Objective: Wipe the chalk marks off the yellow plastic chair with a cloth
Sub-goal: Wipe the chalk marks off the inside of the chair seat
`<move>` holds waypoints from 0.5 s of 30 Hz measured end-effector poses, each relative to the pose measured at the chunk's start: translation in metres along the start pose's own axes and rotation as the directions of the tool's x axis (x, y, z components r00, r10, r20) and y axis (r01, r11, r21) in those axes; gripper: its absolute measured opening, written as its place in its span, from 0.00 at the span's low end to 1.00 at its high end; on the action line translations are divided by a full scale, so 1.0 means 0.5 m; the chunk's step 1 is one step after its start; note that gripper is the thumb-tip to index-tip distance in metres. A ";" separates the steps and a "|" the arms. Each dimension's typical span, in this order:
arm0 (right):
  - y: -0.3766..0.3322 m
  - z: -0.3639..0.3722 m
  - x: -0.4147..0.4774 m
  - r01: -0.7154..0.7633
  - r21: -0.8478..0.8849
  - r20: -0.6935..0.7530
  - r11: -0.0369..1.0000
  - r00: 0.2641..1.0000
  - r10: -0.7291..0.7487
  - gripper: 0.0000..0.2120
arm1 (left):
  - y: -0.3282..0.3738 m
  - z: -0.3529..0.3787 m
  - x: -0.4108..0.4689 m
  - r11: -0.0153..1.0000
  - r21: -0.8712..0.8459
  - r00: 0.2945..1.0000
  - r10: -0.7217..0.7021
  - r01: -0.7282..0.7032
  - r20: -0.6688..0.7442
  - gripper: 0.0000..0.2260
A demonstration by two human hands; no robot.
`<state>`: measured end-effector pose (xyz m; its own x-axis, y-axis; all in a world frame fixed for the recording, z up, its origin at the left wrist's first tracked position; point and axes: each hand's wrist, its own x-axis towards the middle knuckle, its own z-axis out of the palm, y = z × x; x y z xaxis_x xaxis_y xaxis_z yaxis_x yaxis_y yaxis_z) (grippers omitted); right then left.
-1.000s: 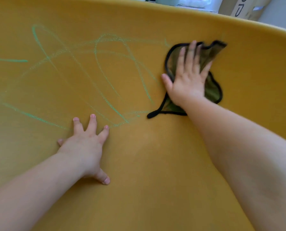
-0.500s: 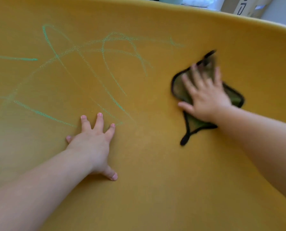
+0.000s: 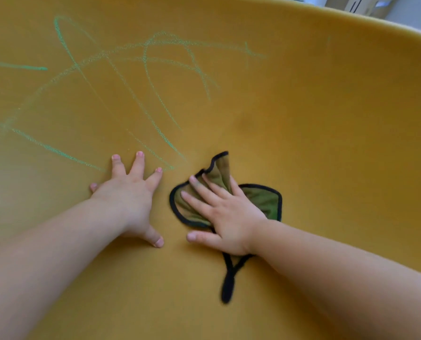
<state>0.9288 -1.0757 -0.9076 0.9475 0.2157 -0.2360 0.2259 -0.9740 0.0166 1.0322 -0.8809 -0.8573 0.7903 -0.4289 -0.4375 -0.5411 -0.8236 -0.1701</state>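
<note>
Setting: indoor room, exact kind unclear. Evidence: yellow plastic chair [image 3: 302, 119] scribbled with green chalk marks [image 3: 155, 94]; printed cardboard box [image 3: 366, 6] beyond its rim.

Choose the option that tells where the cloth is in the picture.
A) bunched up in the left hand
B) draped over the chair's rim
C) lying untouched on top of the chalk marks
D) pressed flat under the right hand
D: the right hand lies with straight fingers on the green cloth, flat against the yellow chair. The left hand rests bare on the chair beside it.
</note>
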 end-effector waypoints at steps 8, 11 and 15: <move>0.169 -0.047 -0.010 -0.558 -0.133 -0.226 0.819 0.822 0.523 0.45 | -0.005 0.007 -0.007 0.998 -0.063 1.000 0.003 -0.004 -0.019 0.68; 0.106 -0.026 0.017 -0.592 -0.022 -0.176 0.806 0.795 0.580 0.46 | -0.003 0.005 -0.010 0.996 -0.084 1.000 -0.011 0.010 -0.009 0.67; -0.018 0.004 -0.033 -0.276 0.036 -0.033 0.960 0.960 0.277 0.46 | -0.002 -0.002 -0.019 0.999 -0.025 0.999 -0.038 0.038 -0.007 0.68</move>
<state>0.9107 -1.0705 -0.9056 0.9798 -0.0609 -0.1903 -0.0531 -0.9975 0.0459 1.0257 -0.8765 -0.8519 0.8124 -0.3999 -0.4243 -0.5035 -0.8482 -0.1647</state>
